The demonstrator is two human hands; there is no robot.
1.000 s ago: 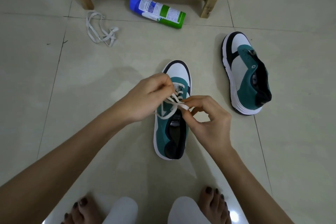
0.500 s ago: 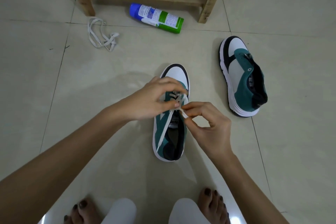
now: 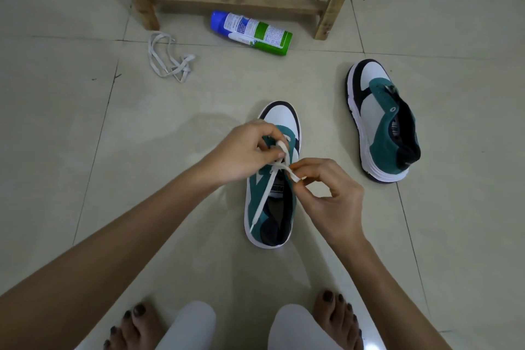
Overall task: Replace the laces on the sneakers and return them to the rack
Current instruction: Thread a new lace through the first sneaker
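Sneaker (image 3: 255, 207) upright on floor, toe toward rack (image 3: 233, 1). Head view: we note left hand (image 3: 244, 150) pinching lace (image 3: 265, 196) over eyelets, right hand (image 3: 332, 196) pinching lace end just beside. Second sneaker (image 3: 380, 122) well apart rightward. Loose lace (image 3: 184, 64), spray can (image 3: 252, 33) lying near rack.

Floor (image 3: 85, 150): 2 sneakers (image 3: 377, 133), lace (image 3: 184, 62), can (image 3: 252, 33).

On my remote feed, the person wearing the head camera shows bare forearms (image 3: 113, 250) down to the left hand (image 3: 244, 150) and the right hand (image 3: 332, 202). White trousers (image 3: 190, 327), smooth and plain, cover both knees at the bottom edge. I see the left foot (image 3: 136, 321) and the right foot (image 3: 338, 318) bare, every visible toenail painted a dark, near-black polish.
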